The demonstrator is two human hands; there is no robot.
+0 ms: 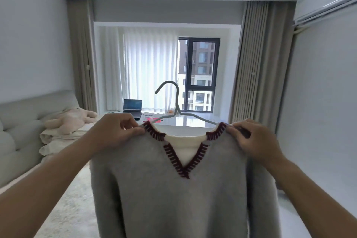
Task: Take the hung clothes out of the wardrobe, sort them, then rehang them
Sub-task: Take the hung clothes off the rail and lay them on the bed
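Observation:
A grey V-neck sweater with dark red stitched trim and a white inner layer hangs in front of me at chest height. A thin grey wire hanger sits inside its neckline, hook pointing up and left. My left hand pinches the sweater's left shoulder beside the collar. My right hand pinches the right shoulder, where the hanger's arm enters the fabric. The sweater's body and sleeves hang straight down out of the frame. No wardrobe shows in this view.
A grey sofa lines the left wall, with a pink plush toy and folded pale bedding on it. A laptop sits on the window ledge ahead. Beige curtains flank the window. A white wall and air conditioner are on the right.

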